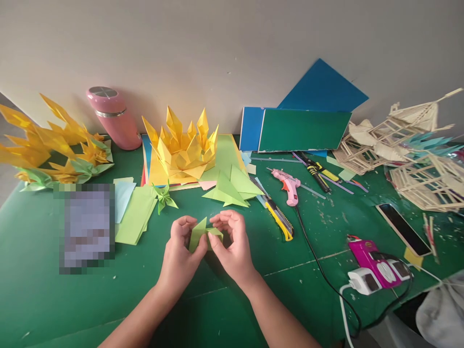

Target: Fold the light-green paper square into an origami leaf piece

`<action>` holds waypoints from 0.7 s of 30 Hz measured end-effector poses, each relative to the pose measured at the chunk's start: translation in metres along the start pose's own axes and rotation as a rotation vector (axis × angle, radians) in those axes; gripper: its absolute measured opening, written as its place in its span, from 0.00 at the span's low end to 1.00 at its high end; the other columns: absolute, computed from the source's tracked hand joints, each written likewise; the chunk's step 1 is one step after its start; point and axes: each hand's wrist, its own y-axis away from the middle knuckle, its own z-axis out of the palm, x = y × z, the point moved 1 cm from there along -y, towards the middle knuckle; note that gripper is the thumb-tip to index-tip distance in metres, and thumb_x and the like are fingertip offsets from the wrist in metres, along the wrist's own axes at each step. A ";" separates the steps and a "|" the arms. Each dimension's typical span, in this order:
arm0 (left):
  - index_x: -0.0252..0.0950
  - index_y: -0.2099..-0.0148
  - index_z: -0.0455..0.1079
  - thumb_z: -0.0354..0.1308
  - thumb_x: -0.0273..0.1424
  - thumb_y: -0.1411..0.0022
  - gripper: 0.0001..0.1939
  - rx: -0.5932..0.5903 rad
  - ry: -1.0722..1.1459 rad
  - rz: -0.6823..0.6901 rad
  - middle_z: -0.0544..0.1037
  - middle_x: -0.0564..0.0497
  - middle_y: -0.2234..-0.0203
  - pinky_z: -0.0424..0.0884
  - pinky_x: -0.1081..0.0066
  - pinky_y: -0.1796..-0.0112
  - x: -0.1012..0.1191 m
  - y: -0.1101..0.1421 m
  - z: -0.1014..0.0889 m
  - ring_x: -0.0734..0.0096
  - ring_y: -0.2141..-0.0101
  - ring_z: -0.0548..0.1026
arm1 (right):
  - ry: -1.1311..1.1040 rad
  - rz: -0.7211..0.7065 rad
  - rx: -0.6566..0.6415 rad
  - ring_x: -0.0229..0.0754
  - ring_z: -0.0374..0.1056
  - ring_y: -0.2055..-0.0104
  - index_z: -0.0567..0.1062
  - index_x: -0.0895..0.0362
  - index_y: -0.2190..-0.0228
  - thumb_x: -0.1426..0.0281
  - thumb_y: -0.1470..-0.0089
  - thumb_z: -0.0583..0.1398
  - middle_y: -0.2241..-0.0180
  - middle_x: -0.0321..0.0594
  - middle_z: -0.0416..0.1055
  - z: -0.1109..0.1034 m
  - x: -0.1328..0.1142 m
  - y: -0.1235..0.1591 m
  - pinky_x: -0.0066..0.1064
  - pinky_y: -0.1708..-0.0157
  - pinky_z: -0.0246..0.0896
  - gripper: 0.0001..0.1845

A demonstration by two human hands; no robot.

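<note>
Both hands meet over the green table [43, 290] near its middle. My left hand [181, 251] and my right hand [232, 244] pinch a small folded piece of light green paper [200, 232] between thumbs and fingers. The paper stands up in a point between them. Just beyond lie folded light green paper shapes [232, 191] and a small green origami flower [164, 197].
A yellow paper crown-like flower [183, 147] sits on coloured sheets at the back. More yellow paper flowers [47, 145] and a pink flask [114, 118] are left. A yellow utility knife [279, 220], pink glue gun [288, 186], phone [402, 227], power strip [377, 268] and stick models [409, 154] are right.
</note>
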 end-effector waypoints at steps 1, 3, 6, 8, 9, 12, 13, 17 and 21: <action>0.40 0.58 0.58 0.62 0.34 0.51 0.19 0.024 0.051 -0.015 0.76 0.54 0.71 0.70 0.73 0.72 0.000 -0.001 -0.001 0.71 0.72 0.75 | 0.049 -0.071 0.004 0.42 0.66 0.58 0.60 0.52 0.54 0.73 0.49 0.59 0.58 0.44 0.67 -0.001 -0.001 0.000 0.37 0.61 0.67 0.21; 0.40 0.59 0.58 0.64 0.35 0.53 0.21 0.060 0.181 -0.049 0.74 0.55 0.74 0.70 0.74 0.73 0.002 -0.003 -0.002 0.72 0.74 0.75 | 0.169 -0.245 0.001 0.47 0.63 0.52 0.61 0.51 0.52 0.69 0.49 0.62 0.53 0.46 0.63 -0.004 -0.004 0.001 0.41 0.58 0.67 0.24; 0.40 0.60 0.57 0.67 0.36 0.56 0.24 0.112 0.341 -0.099 0.72 0.58 0.78 0.69 0.75 0.76 0.006 -0.006 -0.005 0.73 0.77 0.73 | 0.371 -0.422 -0.002 0.47 0.63 0.53 0.66 0.49 0.58 0.70 0.48 0.62 0.54 0.44 0.62 -0.008 -0.007 0.000 0.42 0.58 0.66 0.16; 0.40 0.60 0.58 0.68 0.36 0.57 0.25 0.145 0.379 -0.122 0.71 0.60 0.79 0.66 0.77 0.78 0.009 -0.007 -0.006 0.75 0.79 0.72 | 0.462 -0.447 0.041 0.46 0.63 0.56 0.69 0.50 0.62 0.72 0.47 0.61 0.57 0.43 0.63 -0.010 -0.008 -0.001 0.40 0.60 0.65 0.10; 0.40 0.60 0.58 0.68 0.36 0.57 0.26 0.153 0.385 -0.127 0.70 0.60 0.80 0.65 0.78 0.79 0.009 -0.007 -0.006 0.76 0.79 0.72 | 0.488 -0.446 0.060 0.46 0.63 0.57 0.69 0.51 0.63 0.73 0.46 0.61 0.59 0.43 0.64 -0.011 -0.009 -0.002 0.39 0.60 0.65 0.08; 0.40 0.60 0.58 0.68 0.36 0.57 0.25 0.161 0.392 -0.130 0.69 0.61 0.81 0.65 0.79 0.79 0.009 -0.007 -0.006 0.76 0.80 0.71 | 0.512 -0.427 0.088 0.44 0.64 0.61 0.70 0.53 0.63 0.71 0.46 0.61 0.63 0.42 0.66 -0.011 -0.008 -0.004 0.38 0.62 0.65 0.07; 0.40 0.60 0.58 0.68 0.36 0.57 0.25 0.162 0.395 -0.130 0.69 0.61 0.81 0.65 0.79 0.79 0.009 -0.007 -0.006 0.76 0.80 0.71 | 0.515 -0.422 0.090 0.44 0.64 0.62 0.71 0.54 0.64 0.71 0.46 0.62 0.64 0.42 0.67 -0.011 -0.008 -0.004 0.37 0.63 0.65 0.06; 0.40 0.61 0.59 0.69 0.35 0.57 0.24 0.177 0.409 -0.135 0.65 0.64 0.82 0.63 0.80 0.80 0.007 -0.007 -0.006 0.79 0.81 0.69 | 0.519 -0.404 0.092 0.43 0.65 0.63 0.73 0.55 0.67 0.71 0.47 0.63 0.66 0.41 0.69 -0.009 -0.006 -0.003 0.36 0.64 0.65 0.03; 0.40 0.61 0.60 0.69 0.36 0.57 0.24 0.192 0.433 -0.146 0.68 0.62 0.80 0.64 0.80 0.78 0.006 -0.008 -0.006 0.79 0.79 0.70 | 0.525 -0.424 0.101 0.43 0.66 0.64 0.75 0.55 0.69 0.75 0.47 0.62 0.67 0.41 0.69 -0.007 -0.006 -0.002 0.35 0.65 0.65 0.03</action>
